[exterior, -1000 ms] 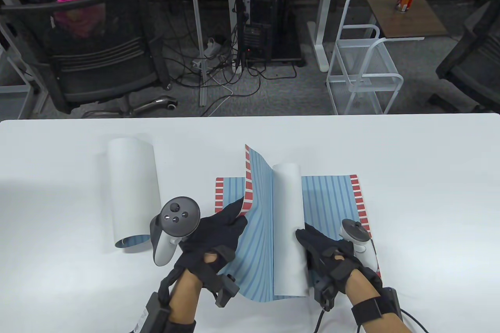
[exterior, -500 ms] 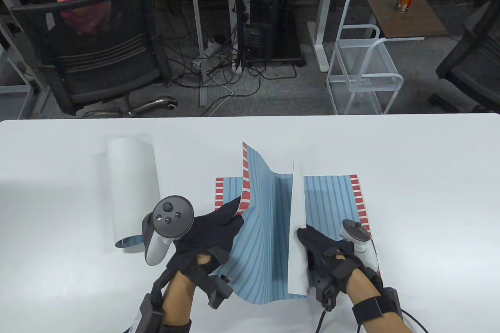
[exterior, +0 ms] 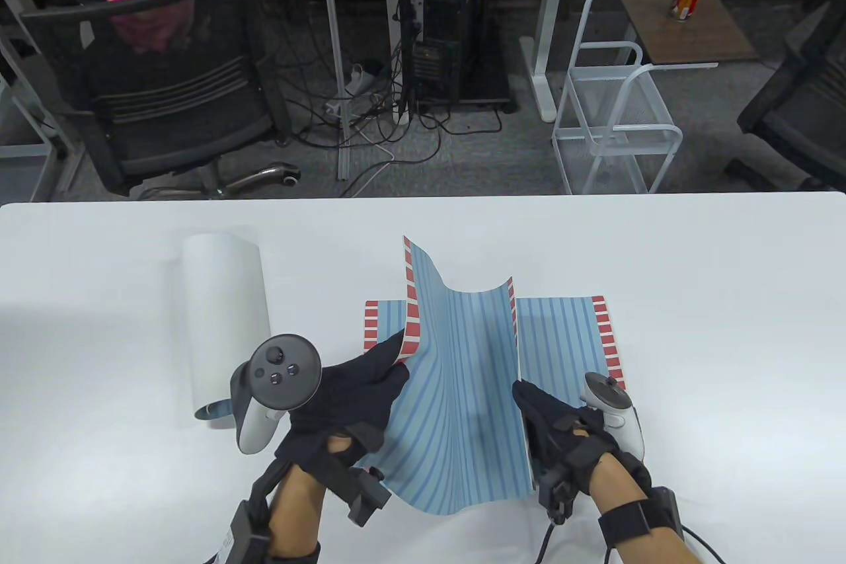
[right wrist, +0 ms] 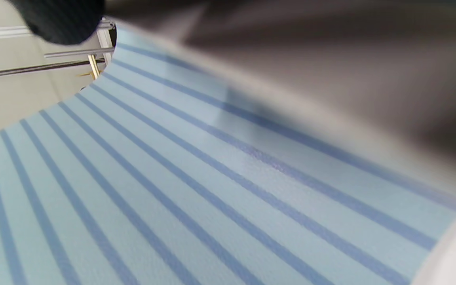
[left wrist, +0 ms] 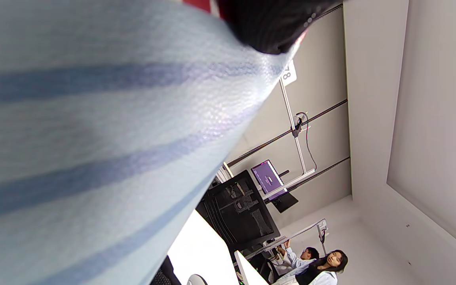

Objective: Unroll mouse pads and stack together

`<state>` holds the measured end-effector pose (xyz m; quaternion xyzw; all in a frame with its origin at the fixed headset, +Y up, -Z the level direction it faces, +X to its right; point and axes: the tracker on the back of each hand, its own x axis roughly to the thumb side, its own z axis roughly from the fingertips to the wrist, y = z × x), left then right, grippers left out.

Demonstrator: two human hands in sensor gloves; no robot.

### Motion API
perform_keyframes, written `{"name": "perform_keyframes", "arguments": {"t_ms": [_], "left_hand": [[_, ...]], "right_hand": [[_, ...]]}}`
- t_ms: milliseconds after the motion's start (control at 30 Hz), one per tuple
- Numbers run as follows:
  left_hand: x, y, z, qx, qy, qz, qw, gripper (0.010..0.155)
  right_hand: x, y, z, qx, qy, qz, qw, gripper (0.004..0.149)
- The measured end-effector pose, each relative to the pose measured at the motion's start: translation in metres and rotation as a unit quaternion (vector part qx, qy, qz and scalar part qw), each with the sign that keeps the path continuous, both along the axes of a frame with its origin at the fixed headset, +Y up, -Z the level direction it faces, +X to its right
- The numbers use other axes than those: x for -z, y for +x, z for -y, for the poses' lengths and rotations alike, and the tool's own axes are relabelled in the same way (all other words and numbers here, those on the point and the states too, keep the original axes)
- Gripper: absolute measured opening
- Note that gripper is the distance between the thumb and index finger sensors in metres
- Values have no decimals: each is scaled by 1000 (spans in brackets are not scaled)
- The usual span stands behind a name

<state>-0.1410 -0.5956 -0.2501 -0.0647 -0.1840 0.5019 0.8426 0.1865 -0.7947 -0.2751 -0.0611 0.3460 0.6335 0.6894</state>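
Note:
A blue striped mouse pad with red-and-white ends [exterior: 462, 385] is held open in a U shape above a flat pad of the same pattern [exterior: 568, 332] on the white table [exterior: 694, 299]. My left hand [exterior: 370, 379] grips the held pad's left red edge. My right hand [exterior: 548, 418] grips its right edge, which stands upright. The pad's striped face fills the left wrist view [left wrist: 93, 138] and the right wrist view [right wrist: 196, 190]. A third pad [exterior: 225, 319] lies rolled, white side out, to the left.
The table's far edge [exterior: 423, 197] faces office chairs, cables and a white wire rack on the floor. The rolled pad lies close beside my left hand's tracker [exterior: 277, 379].
The held pad's right side has uncurled: its white underside roll opened and swung right, so the striped face and right red edge now show. My left hand shifted slightly left.

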Motion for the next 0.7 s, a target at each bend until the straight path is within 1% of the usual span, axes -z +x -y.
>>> {"name": "perform_keyframes", "arguments": {"t_ms": [133, 400, 533, 700], "left_hand": [[-2, 1, -2, 3, 7, 0, 1000, 54], [-3, 3, -3, 11, 14, 0, 1000, 54], [-3, 2, -2, 14, 17, -6, 1000, 54], [-2, 1, -2, 14, 18, -14, 1000, 54]], "right_hand": [[0, 6, 0, -10, -9, 24, 1000, 72], [3, 21, -7, -64, 1, 72, 995, 60], [6, 28, -14, -115, 25, 90, 989, 55], [8, 42, -29, -187, 71, 111, 973, 48]]}}
